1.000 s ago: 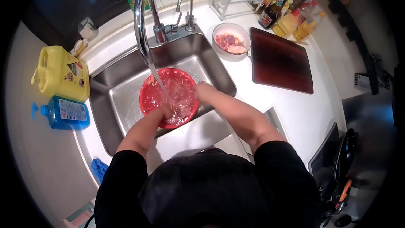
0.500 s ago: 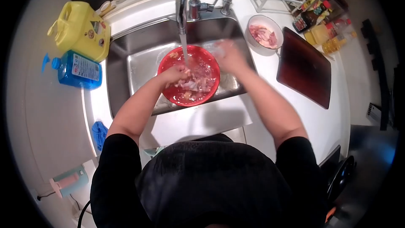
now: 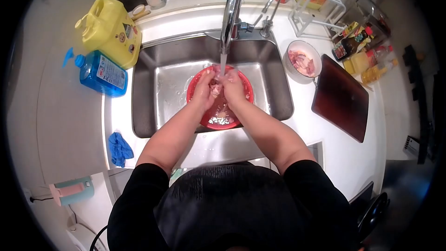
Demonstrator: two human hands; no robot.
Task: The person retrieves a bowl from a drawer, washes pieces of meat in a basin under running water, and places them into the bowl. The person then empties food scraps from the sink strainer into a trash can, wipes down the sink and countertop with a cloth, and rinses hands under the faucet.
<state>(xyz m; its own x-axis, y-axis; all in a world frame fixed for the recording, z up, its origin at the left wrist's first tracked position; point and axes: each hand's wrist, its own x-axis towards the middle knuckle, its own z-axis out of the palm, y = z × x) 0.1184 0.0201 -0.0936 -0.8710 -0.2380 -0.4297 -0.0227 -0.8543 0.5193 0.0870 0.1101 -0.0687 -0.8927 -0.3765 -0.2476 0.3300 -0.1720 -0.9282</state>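
Note:
My left hand and my right hand are close together over a red basin in the sink. Pieces of raw meat are between my curled fingers, both hands closed around them. From the faucet a stream of water falls onto my fingers and the meat. Cloudy reddish water fills the basin, and a few pale bits show near its front rim. My fingertips are partly hidden by the splashing.
Right of the steel sink stand a white bowl of raw meat and a dark cutting board. A yellow jug, a blue soap bottle and a blue cloth are on the left. Bottles line the right wall.
My right hand has come from the basin's right side to join my left hand under the running water. My left hand has moved up toward the stream. The camera view has shifted.

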